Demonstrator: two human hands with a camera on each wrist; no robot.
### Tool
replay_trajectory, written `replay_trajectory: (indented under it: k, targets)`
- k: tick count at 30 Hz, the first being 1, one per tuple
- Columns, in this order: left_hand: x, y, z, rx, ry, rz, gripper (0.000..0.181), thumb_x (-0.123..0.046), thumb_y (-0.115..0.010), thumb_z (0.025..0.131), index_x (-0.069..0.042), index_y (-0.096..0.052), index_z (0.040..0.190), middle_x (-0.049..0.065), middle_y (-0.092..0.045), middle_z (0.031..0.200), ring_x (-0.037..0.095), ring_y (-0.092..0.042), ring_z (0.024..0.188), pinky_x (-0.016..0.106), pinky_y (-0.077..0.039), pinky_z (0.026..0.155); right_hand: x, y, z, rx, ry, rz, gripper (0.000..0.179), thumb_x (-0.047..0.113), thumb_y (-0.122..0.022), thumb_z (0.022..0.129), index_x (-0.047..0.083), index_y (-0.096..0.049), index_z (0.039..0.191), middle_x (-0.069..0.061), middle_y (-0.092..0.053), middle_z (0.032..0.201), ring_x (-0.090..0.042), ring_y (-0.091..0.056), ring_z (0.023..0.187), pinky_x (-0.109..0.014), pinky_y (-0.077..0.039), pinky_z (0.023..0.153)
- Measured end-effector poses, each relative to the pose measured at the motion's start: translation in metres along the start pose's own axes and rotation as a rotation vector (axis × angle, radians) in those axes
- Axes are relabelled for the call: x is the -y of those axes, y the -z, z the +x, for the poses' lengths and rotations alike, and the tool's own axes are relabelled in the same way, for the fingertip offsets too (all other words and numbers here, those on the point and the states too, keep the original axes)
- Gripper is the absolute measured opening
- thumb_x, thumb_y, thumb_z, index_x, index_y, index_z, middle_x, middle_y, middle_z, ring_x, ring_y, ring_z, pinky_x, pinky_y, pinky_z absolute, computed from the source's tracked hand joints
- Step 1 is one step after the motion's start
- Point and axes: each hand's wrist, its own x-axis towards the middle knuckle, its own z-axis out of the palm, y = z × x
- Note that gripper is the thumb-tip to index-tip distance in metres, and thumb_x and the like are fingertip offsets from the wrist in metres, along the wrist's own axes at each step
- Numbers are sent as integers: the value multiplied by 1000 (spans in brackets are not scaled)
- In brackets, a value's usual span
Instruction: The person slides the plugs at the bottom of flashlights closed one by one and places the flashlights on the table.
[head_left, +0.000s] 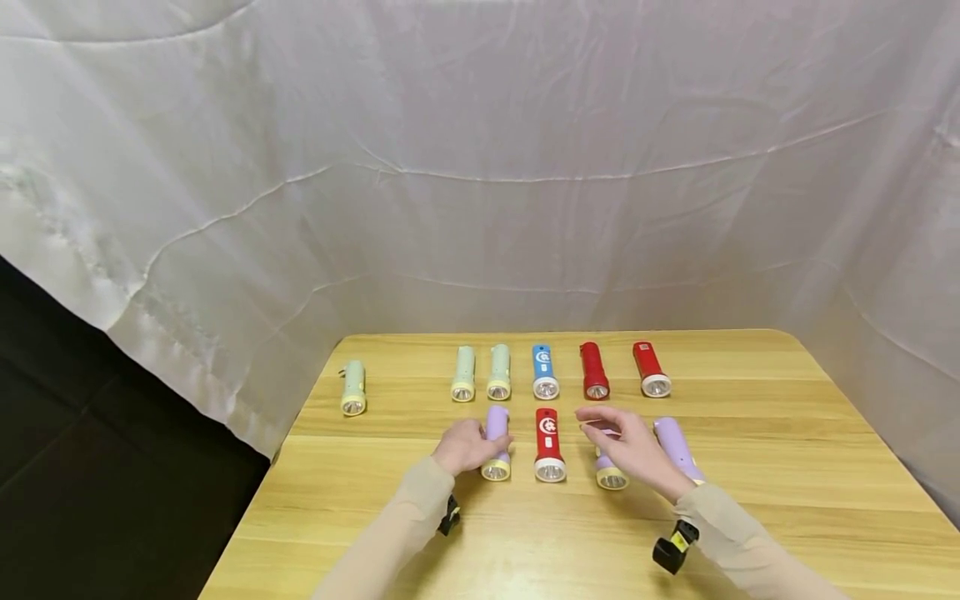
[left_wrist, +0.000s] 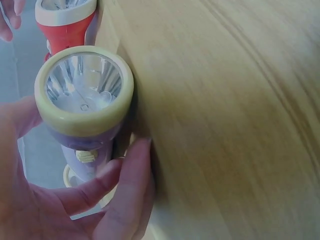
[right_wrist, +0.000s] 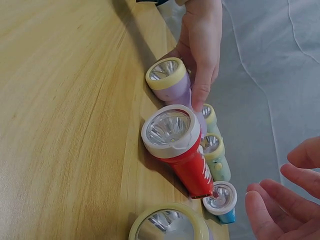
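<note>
My left hand (head_left: pixel 463 447) holds a lilac flashlight (head_left: pixel 497 423) with a cream head, thumb on one side and fingers on the other. In the left wrist view its lens faces the camera, inside a cream rim (left_wrist: pixel 85 121). Just to the right lies a red flashlight (head_left: pixel 548 446) with a white head. My right hand (head_left: pixel 633 446) hovers with relaxed fingers over a second lilac flashlight (head_left: pixel 612 478), partly hiding it. The right wrist view shows those fingers (right_wrist: pixel 282 205) apart from the flashlights. A third lilac flashlight (head_left: pixel 675 442) lies beyond the right wrist, its head partly covered.
Along the back of the wooden table (head_left: pixel 780 450) lie pale green flashlights (head_left: pixel 463 367), a blue one (head_left: pixel 543 362) and two red ones, a dark one (head_left: pixel 592 367) and one with a white head (head_left: pixel 648 360). Another green flashlight (head_left: pixel 354 383) sits far left. A pale curtain (head_left: pixel 525 233) hangs behind.
</note>
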Motion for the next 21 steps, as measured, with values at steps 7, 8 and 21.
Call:
replay_trajectory:
  k: [7, 8, 21]
  targets:
    - [10, 3, -1, 1, -55, -32, 46, -55, -63, 90, -9, -61, 85, 5, -61, 79, 19, -57, 70, 28, -46, 58, 3, -1, -2, -11, -1, -12, 28, 12, -62, 100, 2, -66, 126, -18, -71, 125, -32, -70, 112, -20, -57, 90]
    - [11, 3, -1, 7, -61, -44, 45, -55, -62, 90, -10, -60, 85, 4, -61, 78, 18, -57, 68, 28, -46, 58, 3, -2, -2, -16, -2, -12, 28, 12, -62, 100, 2, -66, 125, -17, -71, 124, -32, -70, 112, -21, -58, 91]
    - [37, 27, 1, -115, -142, -37, 46, -49, -54, 99, -4, -62, 105, 10, -68, 92, 19, -61, 72, 31, -50, 66, 17, -18, 0, -50, 72, -57, 29, 5, -63, 96, -1, -66, 125, -19, -71, 122, -33, -70, 110, -43, -60, 94]
